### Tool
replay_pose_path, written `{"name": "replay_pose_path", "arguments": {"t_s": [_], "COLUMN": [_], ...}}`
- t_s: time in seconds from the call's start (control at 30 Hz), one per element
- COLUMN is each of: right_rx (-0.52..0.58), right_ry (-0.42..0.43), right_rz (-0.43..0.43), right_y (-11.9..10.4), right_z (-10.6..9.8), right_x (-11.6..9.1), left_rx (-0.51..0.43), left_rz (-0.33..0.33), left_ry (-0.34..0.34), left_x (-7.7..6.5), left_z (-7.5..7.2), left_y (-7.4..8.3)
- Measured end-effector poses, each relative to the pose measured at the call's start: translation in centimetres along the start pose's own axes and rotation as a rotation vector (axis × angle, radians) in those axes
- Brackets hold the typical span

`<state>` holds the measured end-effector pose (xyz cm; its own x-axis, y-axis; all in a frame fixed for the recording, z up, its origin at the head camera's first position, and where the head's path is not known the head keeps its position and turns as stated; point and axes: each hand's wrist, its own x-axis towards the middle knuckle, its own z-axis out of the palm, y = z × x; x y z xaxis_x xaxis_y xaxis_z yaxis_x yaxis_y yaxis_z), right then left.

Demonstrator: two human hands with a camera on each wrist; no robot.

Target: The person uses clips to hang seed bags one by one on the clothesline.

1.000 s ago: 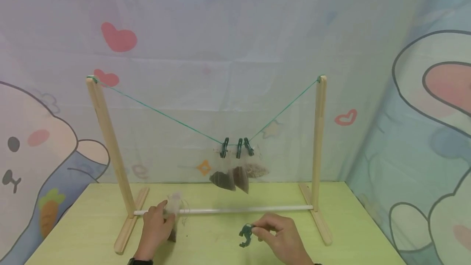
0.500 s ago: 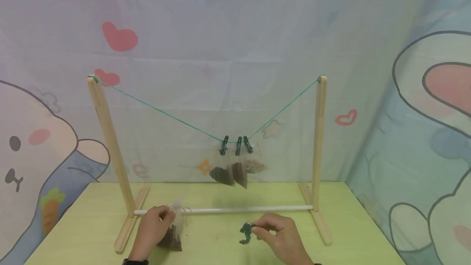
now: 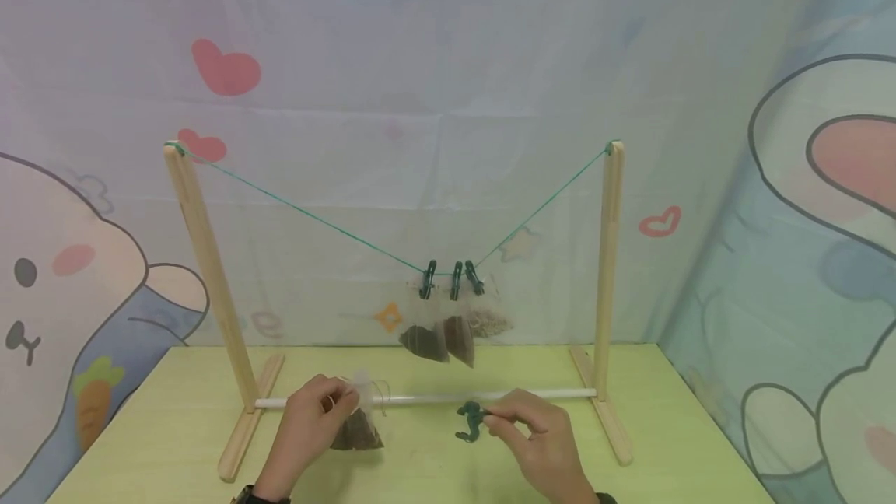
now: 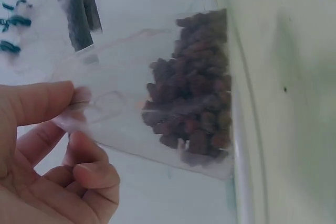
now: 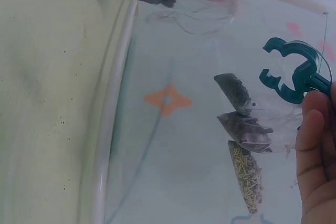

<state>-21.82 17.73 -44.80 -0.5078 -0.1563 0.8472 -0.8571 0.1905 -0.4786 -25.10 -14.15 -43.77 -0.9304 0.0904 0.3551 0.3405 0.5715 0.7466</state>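
Observation:
My left hand (image 3: 311, 420) pinches the top of a sheer drawstring bag (image 3: 359, 432) at the front left of the rack. The bag hangs from the fingers; in the left wrist view, dark reddish-brown dried pieces (image 4: 194, 90) fill its lower part. Between thumb and fingers of my right hand (image 3: 537, 435) is a dark green spring clip (image 3: 471, 421). Its jaws stand apart with nothing between them in the right wrist view, where the clip (image 5: 296, 72) shows large. On the sagging green string (image 3: 308, 214), several centimetres behind, similar clips (image 3: 456, 280) hold three filled bags (image 3: 458, 339).
Two wooden posts (image 3: 210, 271) on wooden feet (image 3: 614, 430) carry the string. A white rod (image 3: 427, 399) joins them low, just behind both hands. The rack stands on a pale yellow-green table (image 3: 420, 481), before a printed cloth backdrop (image 3: 392, 61).
My left hand has shifted its grip toward the bag's top and moved right with the bag, now lifted. My right hand has risen slightly with the clip, whose jaws now spread wider.

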Motion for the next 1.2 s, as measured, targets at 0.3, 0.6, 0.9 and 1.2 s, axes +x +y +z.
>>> {"name": "replay_pose_path", "arguments": {"t_s": [0.3,0.6,0.9,1.2], "right_rx": [-0.026,-0.069,-0.121,-0.216], "right_ry": [0.085,0.106,0.104,0.102], "right_rz": [-0.093,-0.225,-0.302,-0.294], "right_y": [-0.8,-1.5,-2.0,-1.9], "right_z": [0.4,0.9,1.5,1.6], "right_x": [3.4,8.6,13.3,16.1], "left_rx": [-0.108,-0.144,-0.207,-0.258], "left_rz": [0.190,0.237,0.089,0.020], "left_ry": [0.133,0.151,0.131,0.125], "left_x": [1.7,4.4,6.6,8.5], "left_z": [-0.2,-1.2,-1.6,-1.4], "left_y": [3.6,6.1,7.3,8.6]}}
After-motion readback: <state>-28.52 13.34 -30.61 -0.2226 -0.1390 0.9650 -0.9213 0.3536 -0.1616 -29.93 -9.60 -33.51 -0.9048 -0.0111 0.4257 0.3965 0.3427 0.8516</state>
